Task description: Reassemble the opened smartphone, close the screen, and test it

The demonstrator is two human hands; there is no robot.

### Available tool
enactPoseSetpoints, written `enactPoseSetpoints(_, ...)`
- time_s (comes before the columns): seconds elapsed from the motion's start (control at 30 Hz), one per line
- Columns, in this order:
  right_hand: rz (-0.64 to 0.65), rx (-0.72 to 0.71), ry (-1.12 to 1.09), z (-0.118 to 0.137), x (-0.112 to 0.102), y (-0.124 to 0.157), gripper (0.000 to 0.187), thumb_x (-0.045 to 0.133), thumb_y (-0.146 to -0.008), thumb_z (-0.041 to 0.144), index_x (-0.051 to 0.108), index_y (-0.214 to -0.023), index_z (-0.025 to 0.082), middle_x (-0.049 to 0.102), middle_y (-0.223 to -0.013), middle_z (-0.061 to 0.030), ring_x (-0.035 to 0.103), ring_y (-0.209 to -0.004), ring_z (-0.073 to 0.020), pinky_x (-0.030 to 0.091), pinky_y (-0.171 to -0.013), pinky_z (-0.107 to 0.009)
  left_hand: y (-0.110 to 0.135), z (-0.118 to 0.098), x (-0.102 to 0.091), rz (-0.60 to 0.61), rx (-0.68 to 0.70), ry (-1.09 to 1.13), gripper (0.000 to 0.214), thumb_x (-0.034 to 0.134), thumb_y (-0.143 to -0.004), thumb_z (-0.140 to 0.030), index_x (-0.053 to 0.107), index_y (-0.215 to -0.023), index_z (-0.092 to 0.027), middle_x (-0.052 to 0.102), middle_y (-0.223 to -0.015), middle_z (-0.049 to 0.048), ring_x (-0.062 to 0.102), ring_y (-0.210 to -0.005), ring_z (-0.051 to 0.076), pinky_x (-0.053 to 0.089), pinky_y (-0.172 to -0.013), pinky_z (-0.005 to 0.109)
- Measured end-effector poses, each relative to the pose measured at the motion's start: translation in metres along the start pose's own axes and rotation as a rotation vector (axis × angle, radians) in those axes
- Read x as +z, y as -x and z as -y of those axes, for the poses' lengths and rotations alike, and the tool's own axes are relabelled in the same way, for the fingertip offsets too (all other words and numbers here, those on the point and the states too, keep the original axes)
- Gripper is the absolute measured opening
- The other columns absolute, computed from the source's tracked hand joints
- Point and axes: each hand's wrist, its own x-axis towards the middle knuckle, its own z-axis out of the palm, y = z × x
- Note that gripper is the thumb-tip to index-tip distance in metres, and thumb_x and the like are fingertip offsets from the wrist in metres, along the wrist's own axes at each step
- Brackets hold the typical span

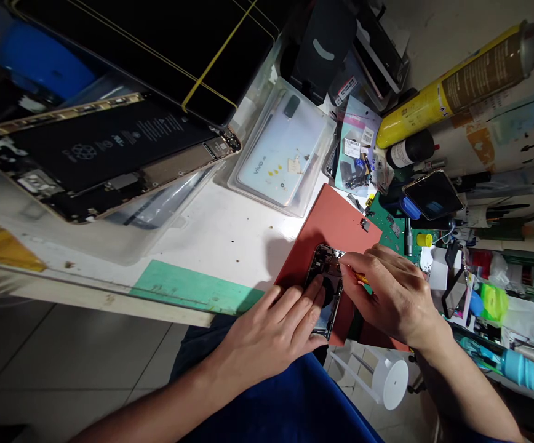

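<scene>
Apparently the phone [333,294] is past opening: it lies on the mat [336,215], insides bare, closing seemingly still left. The left hand [290,317] rests spread over it; the right hand [387,295], apart, pinches a yellow tool [362,278] (tip unclear). One small part [365,226] sits near the mat's far edge.

An opened smartphone [331,294] lies on a mat [336,215]; behind it, leftward, a Vivo phone [274,151] lies in a tray [314,163].

The opened smartphone [333,289] lies on the red mat [336,215], internals exposed, a slim yellow tool [361,278], partly hidden, beside it.
</scene>
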Motion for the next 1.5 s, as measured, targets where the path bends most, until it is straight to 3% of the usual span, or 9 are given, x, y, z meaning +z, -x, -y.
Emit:
enactPoseSetpoints(0.37, -0.124, 0.156, -0.085, -0.003, 0.006, 0.002, 0.015, 0.065, -0.101, 0.010, 0.060, -0.112, 0.019, 0.076, -0.093, -0.0009, 0.071, -0.071, -0.0126, 0.056, -0.064, -0.027, 0.001, 0.001, 0.001, -0.019, 0.007, -0.011, 0.057, 0.060, -0.103, -0.057, 0.071, -0.131, -0.008, 0.075, -0.133, 0.0109, 0.063, -0.109, 0.026, 0.047, -0.096, 0.043)
enactPoseSetpoints(0.87, -0.072, 0.148, -0.060, -0.003, 0.009, -0.001, 0.011, 0.064, -0.103, 0.015, 0.060, -0.113, 0.019, 0.073, -0.088, -0.0018, 0.068, -0.072, -0.0146, 0.055, -0.067, -0.029, 0.002, 0.001, 0.001, -0.024, 0.000, 0.005, 0.057, 0.062, -0.102, -0.058, 0.072, -0.130, -0.009, 0.076, -0.132, 0.0116, 0.063, -0.108, 0.026, 0.047, -0.096, 0.042)
enactPoseSetpoints(1.17, 0.126, 0.019, -0.152, -0.003, -0.006, -0.016, 0.020, 0.058, -0.101, 0.006, 0.058, -0.118, 0.016, 0.068, -0.094, -0.0077, 0.061, -0.081, -0.0207, 0.053, -0.078, -0.037, 0.001, 0.001, -0.003, 0.010, -0.004, -0.015, 0.062, 0.061, -0.102, -0.060, 0.069, -0.136, -0.010, 0.073, -0.139, 0.0117, 0.063, -0.106, 0.025, 0.046, -0.094, 0.040)
enactPoseSetpoints(1.37, 0.231, -0.021, -0.146, -0.006, -0.015, -0.023, 0.028, 0.049, -0.100, 0.004, 0.058, -0.121, 0.019, 0.070, -0.095, -0.0082, 0.065, -0.084, -0.0232, 0.056, -0.080, -0.041, 0.001, 0.001, -0.004, -0.003, -0.008, -0.027, 0.064, 0.059, -0.103, -0.061, 0.068, -0.139, -0.009, 0.072, -0.140, 0.0120, 0.064, -0.107, 0.024, 0.047, -0.096, 0.040)
enactPoseSetpoints(1.5, 0.235, -0.032, -0.111, -0.007, -0.016, -0.026, 0.025, 0.050, -0.101, 0.006, 0.059, -0.119, 0.020, 0.071, -0.094, -0.0075, 0.064, -0.079, -0.0222, 0.056, -0.078, -0.041, 0.001, 0.001, -0.004, -0.009, -0.002, -0.029, 0.063, 0.058, -0.104, -0.059, 0.067, -0.140, -0.008, 0.073, -0.139, 0.0117, 0.064, -0.110, 0.024, 0.047, -0.098, 0.040)
